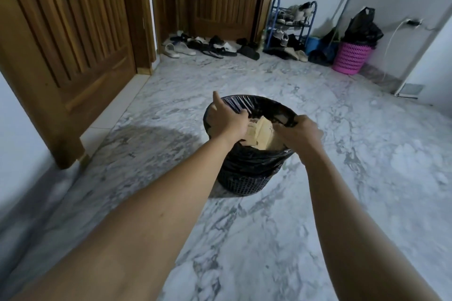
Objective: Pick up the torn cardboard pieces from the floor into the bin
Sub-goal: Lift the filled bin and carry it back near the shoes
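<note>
Black plastic liner [247,160] is covering the mesh bin [244,184], which is standing upright on the grey-veined marble floor [330,203] in the middle of the room. Torn cardboard pieces [260,133] are sitting inside the bin, their tan edges poking up near the rim between the person's two hands. The left hand [226,122] is reaching over the left rim with its thumb sticking up and its fingers curling down into the mouth beside the cardboard; I cannot tell whether they are gripping anything. The right hand [302,133] is pinching a fold of the liner at the right rim, fingers curled round it. A wooden door [61,44] is standing open at the left. Shoes [195,46] are lying along the far wall, beside a blue shoe rack [291,24], and a pink basket [349,57] is sitting in the far right corner.
</note>
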`<act>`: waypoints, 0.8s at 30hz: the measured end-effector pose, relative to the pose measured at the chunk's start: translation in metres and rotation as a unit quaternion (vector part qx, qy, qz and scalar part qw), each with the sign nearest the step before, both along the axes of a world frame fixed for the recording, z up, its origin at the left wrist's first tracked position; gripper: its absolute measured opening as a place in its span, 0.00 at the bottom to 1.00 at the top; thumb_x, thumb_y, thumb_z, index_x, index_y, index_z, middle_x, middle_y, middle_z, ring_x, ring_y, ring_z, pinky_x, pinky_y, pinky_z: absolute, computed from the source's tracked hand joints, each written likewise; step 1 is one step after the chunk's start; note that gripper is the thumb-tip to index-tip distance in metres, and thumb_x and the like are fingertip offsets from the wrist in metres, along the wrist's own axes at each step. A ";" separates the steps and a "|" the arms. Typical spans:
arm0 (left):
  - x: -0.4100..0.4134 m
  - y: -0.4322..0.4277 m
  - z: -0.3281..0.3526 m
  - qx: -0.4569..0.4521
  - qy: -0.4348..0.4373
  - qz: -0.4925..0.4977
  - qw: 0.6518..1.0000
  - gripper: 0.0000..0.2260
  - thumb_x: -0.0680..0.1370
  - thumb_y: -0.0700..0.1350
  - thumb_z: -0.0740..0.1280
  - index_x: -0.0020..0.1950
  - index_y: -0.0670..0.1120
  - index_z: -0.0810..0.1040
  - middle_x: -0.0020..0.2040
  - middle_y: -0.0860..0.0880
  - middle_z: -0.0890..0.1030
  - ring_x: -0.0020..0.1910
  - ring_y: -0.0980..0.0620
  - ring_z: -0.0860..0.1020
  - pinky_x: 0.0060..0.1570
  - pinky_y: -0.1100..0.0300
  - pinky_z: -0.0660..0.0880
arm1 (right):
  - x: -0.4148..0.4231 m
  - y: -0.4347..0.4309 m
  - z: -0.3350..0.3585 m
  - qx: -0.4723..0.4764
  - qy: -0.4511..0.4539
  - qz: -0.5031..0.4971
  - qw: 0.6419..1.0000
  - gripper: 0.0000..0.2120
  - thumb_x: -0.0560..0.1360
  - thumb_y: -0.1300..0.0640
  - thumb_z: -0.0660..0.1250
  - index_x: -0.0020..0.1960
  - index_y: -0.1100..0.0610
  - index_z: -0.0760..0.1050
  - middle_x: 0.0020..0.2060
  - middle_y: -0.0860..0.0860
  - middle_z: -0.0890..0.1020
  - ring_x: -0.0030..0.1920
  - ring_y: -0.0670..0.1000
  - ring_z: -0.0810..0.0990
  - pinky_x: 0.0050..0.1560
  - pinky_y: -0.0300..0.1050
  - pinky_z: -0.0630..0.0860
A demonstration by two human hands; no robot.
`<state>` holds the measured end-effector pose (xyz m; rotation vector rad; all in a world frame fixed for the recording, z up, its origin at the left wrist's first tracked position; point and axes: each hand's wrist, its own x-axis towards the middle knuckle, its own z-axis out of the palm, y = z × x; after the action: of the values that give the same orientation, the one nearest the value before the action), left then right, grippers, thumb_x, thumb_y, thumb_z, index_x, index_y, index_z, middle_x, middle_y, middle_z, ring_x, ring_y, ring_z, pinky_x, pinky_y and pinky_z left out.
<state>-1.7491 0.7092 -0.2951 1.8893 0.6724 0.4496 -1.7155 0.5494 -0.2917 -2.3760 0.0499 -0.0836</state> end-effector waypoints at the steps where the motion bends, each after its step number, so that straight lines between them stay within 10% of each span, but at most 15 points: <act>1: 0.000 0.002 -0.010 0.010 0.029 -0.006 1.000 0.40 0.77 0.55 0.68 0.80 0.54 0.45 0.79 0.47 0.55 0.76 0.42 0.57 0.68 0.44 0.65 | -0.001 -0.006 -0.009 0.006 0.015 -0.028 0.999 0.29 0.67 0.41 0.67 0.63 0.54 0.73 0.59 0.57 0.74 0.62 0.61 0.71 0.62 0.59 0.73; 5: 0.001 0.006 -0.046 0.029 0.071 -0.025 0.997 0.42 0.76 0.49 0.69 0.81 0.51 0.43 0.80 0.48 0.49 0.77 0.40 0.56 0.68 0.49 0.63 | 0.003 -0.012 -0.045 0.145 0.077 -0.066 0.984 0.41 0.72 0.46 0.70 0.78 0.55 0.56 0.70 0.59 0.65 0.67 0.63 0.69 0.61 0.59 0.76; 9: 0.011 0.010 -0.055 -0.033 0.044 0.003 0.999 0.41 0.78 0.39 0.66 0.81 0.52 0.41 0.81 0.49 0.45 0.76 0.45 0.60 0.47 0.69 0.67 | 0.005 -0.006 -0.061 0.276 0.116 -0.052 0.953 0.36 0.75 0.58 0.63 0.78 0.48 0.51 0.63 0.53 0.73 0.47 0.56 0.77 0.42 0.54 0.81; 12: 0.024 0.018 -0.060 -0.119 0.021 0.016 0.992 0.39 0.79 0.36 0.63 0.81 0.53 0.44 0.77 0.47 0.61 0.49 0.54 0.75 0.29 0.67 0.67 | 0.011 0.001 -0.068 0.344 0.119 -0.055 0.930 0.35 0.76 0.63 0.58 0.78 0.42 0.50 0.56 0.49 0.73 0.43 0.54 0.76 0.42 0.68 0.82; 19: 0.070 0.040 -0.080 -0.169 -0.018 0.028 0.985 0.36 0.81 0.35 0.59 0.80 0.61 0.46 0.74 0.50 0.67 0.35 0.61 0.68 0.32 0.63 0.71 | 0.047 0.023 -0.088 0.344 0.012 -0.060 0.937 0.40 0.77 0.66 0.51 0.81 0.42 0.39 0.65 0.69 0.70 0.43 0.59 0.74 0.51 0.70 0.79; 24: 0.067 0.042 -0.077 -0.152 0.020 0.004 0.988 0.35 0.80 0.35 0.58 0.78 0.64 0.52 0.71 0.54 0.70 0.36 0.62 0.70 0.40 0.56 0.78 | 0.065 0.018 -0.089 0.356 0.092 -0.054 0.928 0.43 0.74 0.68 0.51 0.77 0.31 0.45 0.70 0.45 0.66 0.52 0.61 0.81 0.38 0.74 0.79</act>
<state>-1.6819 0.7515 -0.3722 1.6117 0.7319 0.2949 -1.6501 0.5674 -0.3809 -1.6437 0.2565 0.0939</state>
